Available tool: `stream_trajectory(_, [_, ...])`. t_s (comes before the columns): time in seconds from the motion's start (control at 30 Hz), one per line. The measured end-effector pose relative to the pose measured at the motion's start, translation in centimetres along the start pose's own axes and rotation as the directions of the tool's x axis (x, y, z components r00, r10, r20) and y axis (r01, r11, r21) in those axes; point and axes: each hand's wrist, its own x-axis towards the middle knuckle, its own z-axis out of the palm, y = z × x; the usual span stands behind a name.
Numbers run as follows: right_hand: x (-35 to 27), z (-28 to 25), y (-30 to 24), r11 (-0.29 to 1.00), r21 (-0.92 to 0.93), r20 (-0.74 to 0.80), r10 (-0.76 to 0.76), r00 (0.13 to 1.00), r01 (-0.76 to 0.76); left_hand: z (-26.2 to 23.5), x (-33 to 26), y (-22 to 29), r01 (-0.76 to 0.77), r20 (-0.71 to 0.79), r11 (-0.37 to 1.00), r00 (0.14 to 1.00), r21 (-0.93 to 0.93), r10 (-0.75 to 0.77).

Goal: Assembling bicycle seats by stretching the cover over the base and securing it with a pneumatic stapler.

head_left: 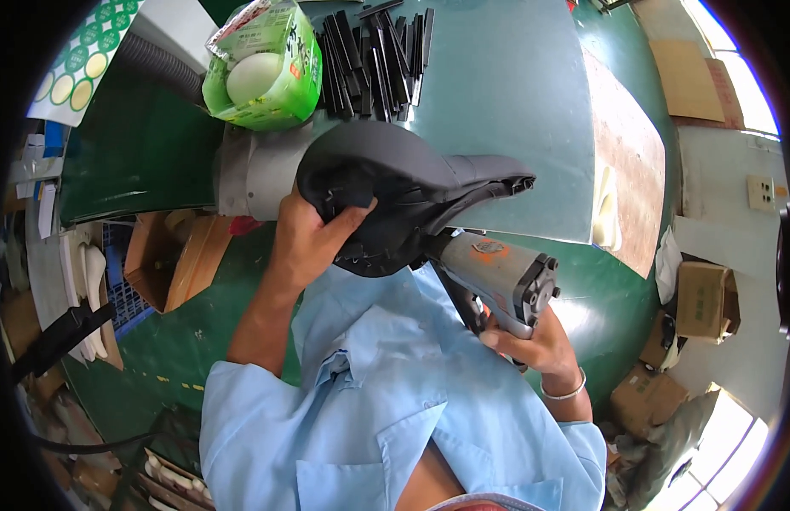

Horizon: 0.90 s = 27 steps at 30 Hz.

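Note:
A black bicycle saddle is held up at the table's near edge, its underside tilted toward me and its narrow nose pointing right. My left hand is closed on the wide rear end, with the thumb pressed on the cover's folded edge. My right hand grips the handle of a grey pneumatic staple gun. The gun's front end meets the saddle's underside; the exact spot of contact is hidden. Behind the saddle, several black strips lie in a loose pile on the table.
A green carton holding a white rounded thing stands at the table's back left, near a dark ribbed hose. The grey-green table reaches to a board on the right. Cardboard boxes stand by the right wall; another open box is at left.

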Motion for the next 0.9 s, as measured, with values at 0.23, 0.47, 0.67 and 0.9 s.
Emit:
stream_trajectory(0.23, [0.0, -0.2, 0.3, 0.984, -0.011, -0.021, -0.176, 0.984, 0.176, 0.2, 0.4, 0.3, -0.067, -0.050, 0.998, 0.997, -0.010, 0.066])
stream_trajectory(0.47, [-2.2, -0.9, 3.0, 0.944, 0.212, -0.356, -0.166, 0.920, 0.252, 3.9, 6.2, 1.6, 0.251, 0.302, 0.763, 0.950, -0.595, -0.077])
stream_trajectory(0.67, [-3.0, -2.4, 4.1, 0.980, 0.018, -0.416, -0.175, 0.892, 0.200, 8.6, 8.8, 2.4, 0.052, 0.301, 0.871, 0.947, -0.489, 0.112])
stream_trajectory(0.9, [-1.6, -3.0, 2.7, 0.984, -0.165, -0.313, -0.120, 0.942, 0.071, 9.0, 8.9, 3.0, 0.008, 0.329, 0.865, 0.927, -0.501, 0.182])
